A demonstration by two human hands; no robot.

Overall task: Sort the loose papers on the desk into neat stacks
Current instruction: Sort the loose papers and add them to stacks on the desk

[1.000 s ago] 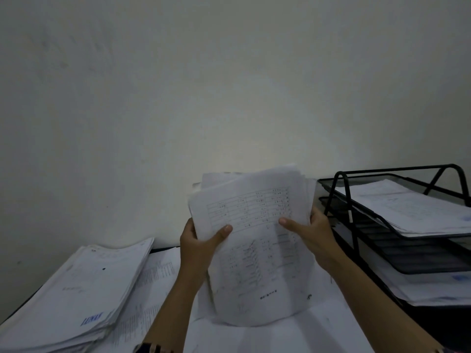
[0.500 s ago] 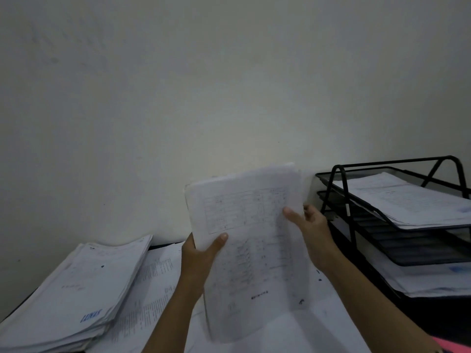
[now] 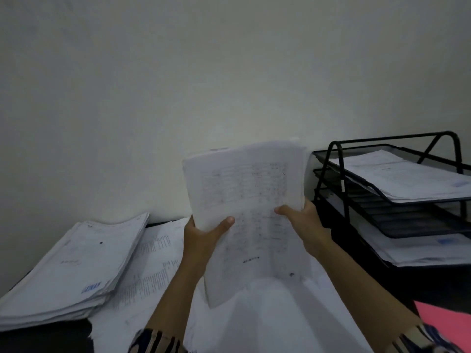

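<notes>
The thin white printed paper sheaf (image 3: 244,212) I hold looks matt and slightly crumpled. My stacked black letter tray (image 3: 397,200) is matt wire and mesh metal. The wall (image 3: 204,72) is dull, faintly mottled paint. My striped sleeves (image 3: 155,343) are cloth.

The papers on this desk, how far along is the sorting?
Partly done. One thick stack already sits at the desk's left, and the black tray rack holds papers. The left hand and right hand hold a bundle upright. Loose sheets beneath remain unsorted.
</notes>
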